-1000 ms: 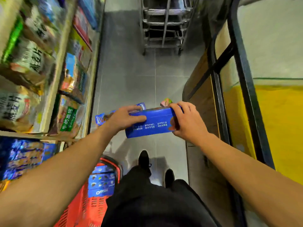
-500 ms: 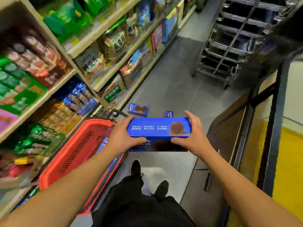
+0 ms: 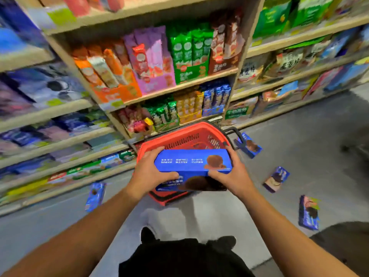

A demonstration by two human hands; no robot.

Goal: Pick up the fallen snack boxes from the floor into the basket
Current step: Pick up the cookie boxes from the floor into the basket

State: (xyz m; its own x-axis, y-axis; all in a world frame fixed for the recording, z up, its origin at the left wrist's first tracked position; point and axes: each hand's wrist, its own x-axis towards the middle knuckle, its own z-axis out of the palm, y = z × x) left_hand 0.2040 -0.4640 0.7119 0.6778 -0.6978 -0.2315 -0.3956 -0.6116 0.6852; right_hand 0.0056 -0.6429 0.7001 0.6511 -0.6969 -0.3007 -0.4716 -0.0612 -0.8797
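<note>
two hands: one blue snack box (image 3: pixel 192 161) is gripped at both ends, left hand (image 3: pixel 148 172) and right hand (image 3: pixel 232 176) curled round it, likely to keep it level.
box position: held over the red basket (image 3: pixel 171 137), just nearer than its mouth.
fallen boxes: four are seen on the floor (image 3: pixel 299 136), at 2, 3, 4 and 9 o'clock of the basket.
room: stocked shelves (image 3: pixel 179 87) at 12 o'clock.

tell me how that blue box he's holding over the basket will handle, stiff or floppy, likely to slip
Probably stiff: the blue box keeps straight edges while the left hand and right hand grip only its ends. Its glossy faces may be a bit slippery. Flat-sided, so unlikely to roll once dropped into the red basket.
</note>
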